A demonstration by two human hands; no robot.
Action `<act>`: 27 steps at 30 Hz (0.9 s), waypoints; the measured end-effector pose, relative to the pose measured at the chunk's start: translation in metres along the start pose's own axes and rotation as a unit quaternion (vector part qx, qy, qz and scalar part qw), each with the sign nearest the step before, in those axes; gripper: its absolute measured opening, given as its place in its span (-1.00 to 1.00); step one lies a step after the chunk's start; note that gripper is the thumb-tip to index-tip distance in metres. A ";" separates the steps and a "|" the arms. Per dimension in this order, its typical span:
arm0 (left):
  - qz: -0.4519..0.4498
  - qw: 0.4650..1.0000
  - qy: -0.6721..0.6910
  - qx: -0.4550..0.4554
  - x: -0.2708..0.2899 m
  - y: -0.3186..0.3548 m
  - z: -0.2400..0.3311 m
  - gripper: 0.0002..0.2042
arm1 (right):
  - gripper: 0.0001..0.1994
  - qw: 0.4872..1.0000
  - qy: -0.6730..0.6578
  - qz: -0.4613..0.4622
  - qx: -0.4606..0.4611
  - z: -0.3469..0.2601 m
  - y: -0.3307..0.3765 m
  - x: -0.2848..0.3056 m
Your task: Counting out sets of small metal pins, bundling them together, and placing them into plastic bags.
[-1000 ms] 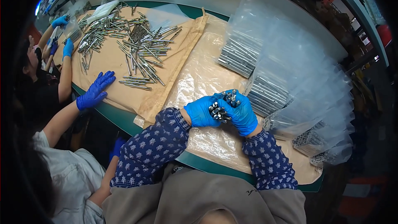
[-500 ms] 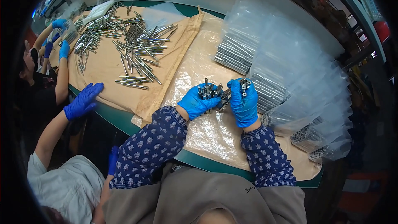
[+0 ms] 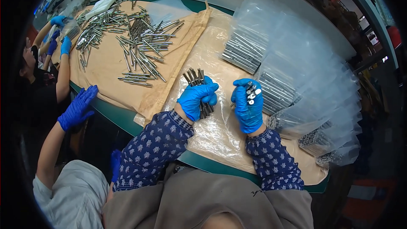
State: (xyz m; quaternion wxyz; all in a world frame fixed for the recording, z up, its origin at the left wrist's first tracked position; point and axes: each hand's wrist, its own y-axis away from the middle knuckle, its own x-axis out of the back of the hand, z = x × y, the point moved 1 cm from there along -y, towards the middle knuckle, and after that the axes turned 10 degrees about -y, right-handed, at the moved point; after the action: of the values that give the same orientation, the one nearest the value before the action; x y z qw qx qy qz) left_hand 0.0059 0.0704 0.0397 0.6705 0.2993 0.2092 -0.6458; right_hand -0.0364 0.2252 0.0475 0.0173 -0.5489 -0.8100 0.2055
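Flanking both rod-filled hands point(image 3: 198, 96) point(image 3: 249, 105): loose rods point(image 3: 135, 42), bagged stacks point(image 3: 275, 89).

Left hand point(image 3: 196, 97) and right hand point(image 3: 249, 106) each grip seemingly metal rods point(image 3: 198, 78).

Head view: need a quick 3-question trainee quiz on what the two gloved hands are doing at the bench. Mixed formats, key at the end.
1. True or false: the left hand grips a bundle of metal rods standing up out of the fist.
2. Multiple choice: the right hand holds
A. an empty plastic bag
B. a smaller bunch of rods
C. nothing
3. Short answer: what lies on the brown paper to the person's left?

Key
1. True.
2. B.
3. A loose pile of metal rods, spread out; a co-worker's gloved hand rests at the table edge near it.
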 end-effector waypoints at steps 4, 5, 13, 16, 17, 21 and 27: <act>-0.041 0.997 0.066 0.014 0.004 -0.003 -0.004 -0.85 | -0.83 0.989 0.080 -0.118 0.048 0.011 0.000 0.003; -0.044 0.997 0.064 0.015 0.003 -0.004 -0.005 -0.85 | -0.83 0.986 0.085 -0.124 0.072 0.013 -0.002 0.002; -0.039 0.966 0.128 0.221 -0.021 0.025 -0.029 -0.83 | -0.77 0.940 0.201 -0.165 0.223 -0.034 -0.011 -0.002; -0.074 0.968 0.132 0.200 -0.022 0.027 -0.027 -0.77 | -0.84 0.855 0.358 -0.279 0.251 -0.048 -0.013 -0.013; -0.028 0.971 0.122 0.206 -0.022 0.026 -0.027 -0.76 | -0.84 0.855 0.355 -0.282 0.251 -0.048 -0.013 -0.015; -0.047 0.988 0.117 0.088 -0.011 0.023 -0.025 -0.74 | -0.81 0.825 0.421 -0.302 0.225 -0.042 -0.010 -0.018; -0.045 0.980 0.164 0.104 -0.006 0.027 -0.023 -0.73 | -0.80 0.842 0.366 -0.351 0.186 -0.036 -0.012 -0.020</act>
State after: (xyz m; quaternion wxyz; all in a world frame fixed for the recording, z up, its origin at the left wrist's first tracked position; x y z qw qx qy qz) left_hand 0.0346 0.0896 0.0300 0.5625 0.4596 0.2618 -0.6355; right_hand -0.0304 0.2151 0.0886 0.4851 -0.2494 -0.8301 0.1163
